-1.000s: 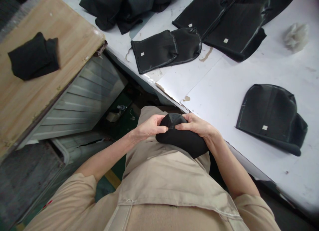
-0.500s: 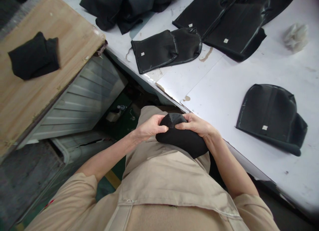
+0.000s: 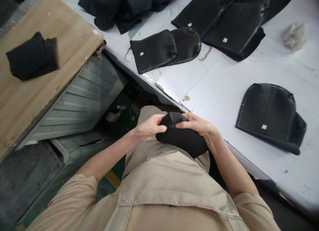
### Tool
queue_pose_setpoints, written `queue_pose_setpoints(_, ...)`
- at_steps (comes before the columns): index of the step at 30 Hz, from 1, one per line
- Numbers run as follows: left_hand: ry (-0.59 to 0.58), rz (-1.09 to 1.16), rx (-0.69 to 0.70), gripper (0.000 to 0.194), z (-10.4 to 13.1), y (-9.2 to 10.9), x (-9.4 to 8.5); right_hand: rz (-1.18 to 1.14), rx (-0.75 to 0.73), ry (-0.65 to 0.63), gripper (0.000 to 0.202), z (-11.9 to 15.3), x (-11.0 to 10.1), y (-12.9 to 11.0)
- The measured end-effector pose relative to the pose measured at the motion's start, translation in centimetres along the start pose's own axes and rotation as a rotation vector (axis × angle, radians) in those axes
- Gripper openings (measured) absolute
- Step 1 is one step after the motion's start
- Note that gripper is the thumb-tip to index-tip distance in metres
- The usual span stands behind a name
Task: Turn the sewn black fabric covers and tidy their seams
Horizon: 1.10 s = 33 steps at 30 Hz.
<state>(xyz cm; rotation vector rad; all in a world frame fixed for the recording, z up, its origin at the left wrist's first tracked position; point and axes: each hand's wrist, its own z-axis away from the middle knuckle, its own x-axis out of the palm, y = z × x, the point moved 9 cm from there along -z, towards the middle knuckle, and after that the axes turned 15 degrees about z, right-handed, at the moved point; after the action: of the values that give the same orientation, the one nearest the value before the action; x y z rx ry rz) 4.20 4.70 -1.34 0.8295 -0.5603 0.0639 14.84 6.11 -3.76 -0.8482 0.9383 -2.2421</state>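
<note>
White and scuffed, the worktable (image 3: 224,91) spreads ahead and to the right of both hands, its near edge running just beyond the knuckles, so the person sits tucked against it with the lap as a working spot. Left of the left hand, well apart and higher, a wooden bench (image 3: 50,58) carries one folded black cloth (image 3: 32,56), set aside from the rest. Far ahead of the hands a heap of black covers (image 3: 127,6) lies bunched, and beside it larger flat covers (image 3: 229,25) overlap one another. Nearer, ahead of the hands, a smaller cover (image 3: 165,50) lies spread flat with its little white tag up; another tagged cover (image 3: 270,116) rests well to the right of the right hand. A pale wad of fluff (image 3: 294,35) sits far off to the right. On the beige trousers (image 3: 161,171) lies the black fabric piece (image 3: 181,139), propped by the thigh so neither hand must carry its weight. The left hand (image 3: 148,126) pinches its upper edge with fingers closed; the right hand (image 3: 196,124) grips the same bunched edge from the other side, fingertips almost meeting.
</note>
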Motion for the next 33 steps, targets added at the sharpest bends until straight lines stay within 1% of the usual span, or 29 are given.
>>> queue_pose_setpoints(2,0.016,-0.011,-0.007,0.034,0.0,0.0,-0.1,-0.008,0.004,-0.016,0.03,0.0,0.1,0.1)
queue_pose_setpoints(5,0.106,-0.101,0.017,0.025,0.0,0.2,-0.6,-0.012,0.004,-0.019,0.032,-0.1,0.3,0.0)
queue_pose_setpoints(6,0.12,-0.125,0.029,0.022,-0.1,0.3,-0.7,-0.014,0.002,-0.017,0.032,-0.1,0.3,-0.1)
queue_pose_setpoints(9,0.092,-0.124,0.036,0.022,-0.2,0.2,-0.5,-0.024,0.003,-0.014,0.03,0.0,0.3,-0.2)
queue_pose_setpoints(13,0.006,-0.034,-0.003,0.032,-0.1,0.0,-0.1,-0.042,0.018,-0.015,0.03,0.0,0.2,-0.1)
queue_pose_setpoints(15,0.018,-0.035,-0.01,0.031,-0.1,-0.1,-0.2,-0.043,0.011,-0.017,0.031,0.0,0.1,0.0)
queue_pose_setpoints(18,0.092,-0.085,0.011,0.022,-0.2,-0.1,-0.8,-0.037,0.003,-0.013,0.032,-0.2,0.1,0.2)
queue_pose_setpoints(20,0.104,-0.092,0.022,0.019,-0.3,-0.2,-0.9,-0.035,0.005,-0.014,0.032,-0.2,0.1,0.3)
queue_pose_setpoints(29,0.078,-0.026,-0.002,0.022,-0.3,-0.5,-1.0,-0.05,0.002,-0.028,0.029,-0.3,0.2,0.2)
queue_pose_setpoints(33,0.005,0.02,-0.016,0.03,-0.1,-0.3,-0.4,-0.067,-0.002,-0.02,0.026,-0.2,0.0,0.2)
